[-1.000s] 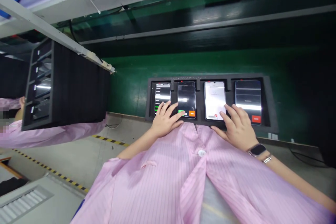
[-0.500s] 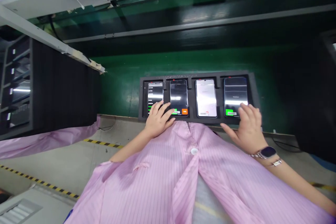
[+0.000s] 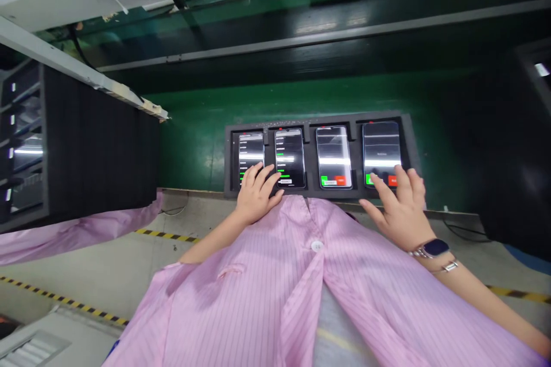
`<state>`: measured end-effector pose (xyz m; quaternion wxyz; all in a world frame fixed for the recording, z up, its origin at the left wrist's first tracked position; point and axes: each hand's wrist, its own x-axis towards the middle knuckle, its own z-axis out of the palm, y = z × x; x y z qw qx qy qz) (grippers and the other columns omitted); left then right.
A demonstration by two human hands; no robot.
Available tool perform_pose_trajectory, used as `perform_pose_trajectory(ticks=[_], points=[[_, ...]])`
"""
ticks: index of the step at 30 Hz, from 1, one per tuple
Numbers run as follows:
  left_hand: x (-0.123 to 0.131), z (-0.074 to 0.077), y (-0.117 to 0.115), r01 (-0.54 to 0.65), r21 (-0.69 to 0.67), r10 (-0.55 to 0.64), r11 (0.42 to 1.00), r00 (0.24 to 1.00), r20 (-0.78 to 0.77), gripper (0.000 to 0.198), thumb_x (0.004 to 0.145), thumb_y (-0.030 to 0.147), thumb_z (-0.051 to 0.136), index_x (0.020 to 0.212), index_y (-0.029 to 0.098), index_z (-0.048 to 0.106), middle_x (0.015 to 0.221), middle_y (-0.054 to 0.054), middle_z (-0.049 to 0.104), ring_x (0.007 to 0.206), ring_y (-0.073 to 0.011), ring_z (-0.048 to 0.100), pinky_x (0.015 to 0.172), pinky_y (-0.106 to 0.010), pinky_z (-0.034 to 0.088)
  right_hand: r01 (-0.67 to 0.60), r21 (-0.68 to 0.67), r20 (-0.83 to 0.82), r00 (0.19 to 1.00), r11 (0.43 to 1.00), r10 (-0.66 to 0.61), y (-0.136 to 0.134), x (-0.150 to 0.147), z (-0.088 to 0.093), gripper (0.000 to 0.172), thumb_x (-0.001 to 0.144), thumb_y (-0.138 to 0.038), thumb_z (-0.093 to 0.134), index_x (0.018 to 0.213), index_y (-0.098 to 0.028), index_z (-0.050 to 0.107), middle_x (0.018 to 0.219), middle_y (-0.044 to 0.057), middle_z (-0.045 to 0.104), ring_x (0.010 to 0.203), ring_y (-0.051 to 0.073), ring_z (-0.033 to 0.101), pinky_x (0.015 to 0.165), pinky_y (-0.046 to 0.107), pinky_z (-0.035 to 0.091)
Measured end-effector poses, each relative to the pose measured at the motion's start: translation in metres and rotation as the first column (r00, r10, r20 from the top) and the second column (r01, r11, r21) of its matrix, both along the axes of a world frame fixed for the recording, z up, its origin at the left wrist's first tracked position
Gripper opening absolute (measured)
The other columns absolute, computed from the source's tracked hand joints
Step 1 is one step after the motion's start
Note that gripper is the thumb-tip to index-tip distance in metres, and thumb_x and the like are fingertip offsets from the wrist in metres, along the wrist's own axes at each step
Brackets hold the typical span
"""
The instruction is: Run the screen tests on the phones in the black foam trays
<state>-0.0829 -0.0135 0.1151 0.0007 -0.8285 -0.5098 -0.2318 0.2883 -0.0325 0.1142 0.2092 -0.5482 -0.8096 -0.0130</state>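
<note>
A black foam tray [image 3: 318, 117] holds four smartphones side by side, screens up, on a green surface. Their lit screens show lines of text or green and red buttons. The fingertips of my left hand [image 3: 257, 195] rest on the lower part of the leftmost phone [image 3: 251, 152], close to the second phone [image 3: 290, 155]. My right hand [image 3: 400, 212], with a smartwatch [image 3: 434, 249] on its wrist, has its fingers on the bottom of the rightmost phone [image 3: 381, 146], by its on-screen buttons. The third phone [image 3: 334, 155] lies untouched between my hands.
A black slotted rack [image 3: 99, 149] stands to the left, with a co-worker's pink sleeve [image 3: 73, 238] beside it. A dark box [image 3: 516, 149] stands at the right. Yellow-and-black tape [image 3: 166, 235] marks the floor below the bench edge.
My right hand has moved from the third phone to the rightmost one. The third phone's white screen has turned dark with buttons, and the second phone now shows text lines.
</note>
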Motion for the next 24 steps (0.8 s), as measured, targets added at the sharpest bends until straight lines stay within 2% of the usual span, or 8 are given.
perform_pose_trajectory(ticks=[8,10,14,17,19,21,23,24], points=[[0.000,-0.007,0.001,-0.013,-0.020,0.014,1.000,0.999,0.036,0.039,0.098,0.042,0.066,0.132,0.022,0.066,0.140,-0.014,0.066,0.141,-0.0349,0.052,0.118,-0.055,0.040,-0.254,0.052,-0.105,0.960,0.966,0.259,0.023,-0.045,-0.004,0.081,0.101,-0.046,0.064,0.168,-0.027,0.022,0.172,0.017,0.024,0.157,0.043,0.024,0.122,0.073,0.026],[0.001,-0.009,0.001,-0.018,-0.023,0.020,1.000,0.998,0.063,0.039,0.098,0.041,0.066,0.132,0.022,0.065,0.139,-0.014,0.066,0.141,-0.0344,0.052,0.119,-0.055,0.039,-0.263,0.059,-0.106,0.958,0.963,0.268,0.025,-0.049,-0.010,0.076,0.101,-0.045,0.064,0.166,-0.026,0.028,0.171,0.017,0.027,0.156,0.042,0.026,0.122,0.073,0.026],[-0.003,-0.011,0.001,0.004,0.002,-0.004,1.000,0.987,0.160,0.041,0.097,0.038,0.066,0.135,0.024,0.058,0.141,-0.014,0.063,0.142,-0.0327,0.051,0.119,-0.055,0.039,-0.249,-0.040,-0.036,0.968,0.968,0.248,0.025,-0.052,-0.010,0.044,0.103,-0.049,0.056,0.138,-0.024,0.065,0.168,0.015,0.035,0.155,0.046,0.028,0.123,0.073,0.023],[-0.017,-0.008,-0.001,-0.092,0.032,0.077,0.995,0.948,0.309,0.055,0.095,0.041,0.068,0.143,0.025,0.046,0.149,-0.016,0.054,0.147,-0.0329,0.045,0.123,-0.059,0.033,-0.173,-0.091,-0.055,0.984,0.981,0.168,0.030,-0.042,-0.002,0.051,0.103,-0.057,0.049,0.136,-0.022,0.067,0.163,0.018,0.041,0.153,0.046,0.030,0.123,0.070,0.023],[-0.034,-0.006,-0.001,-0.253,-0.023,0.238,0.967,0.872,0.428,0.065,0.096,0.044,0.067,0.149,0.023,0.038,0.154,-0.020,0.047,0.150,-0.0330,0.040,0.126,-0.060,0.029,-0.016,-0.077,-0.080,0.997,0.997,0.009,0.039,-0.020,0.005,0.066,0.100,-0.064,0.046,0.144,-0.017,0.060,0.159,0.023,0.045,0.152,0.047,0.032,0.122,0.070,0.024],[-0.053,-0.006,0.000,-0.369,-0.198,0.415,0.908,0.731,0.541,0.069,0.095,0.046,0.068,0.152,0.020,0.036,0.159,-0.021,0.042,0.152,-0.0318,0.038,0.128,-0.055,0.026,0.221,-0.128,-0.106,0.966,0.967,-0.235,0.050,0.011,0.009,0.086,0.096,-0.071,0.045,0.151,-0.006,0.052,0.155,0.030,0.045,0.152,0.049,0.031,0.122,0.070,0.024],[-0.070,-0.008,0.004,-0.340,-0.485,0.592,0.806,0.463,0.659,0.069,0.091,0.044,0.074,0.148,0.020,0.043,0.160,-0.018,0.044,0.153,-0.0284,0.039,0.130,-0.046,0.024,0.445,-0.313,-0.128,0.856,0.839,-0.501,0.059,0.045,0.006,0.093,0.090,-0.067,0.054,0.153,0.000,0.047,0.151,0.034,0.047,0.149,0.047,0.038,0.122,0.066,0.027],[-0.077,-0.010,0.007,-0.270,-0.616,0.672,0.740,0.301,0.676,0.066,0.089,0.042,0.077,0.144,0.021,0.049,0.159,-0.015,0.048,0.153,-0.0272,0.040,0.131,-0.042,0.023,0.540,-0.431,-0.171,0.738,0.723,-0.653,0.061,0.058,0.003,0.083,0.089,-0.061,0.059,0.150,-0.006,0.053,0.148,0.032,0.051,0.146,0.045,0.042,0.120,0.065,0.029]])
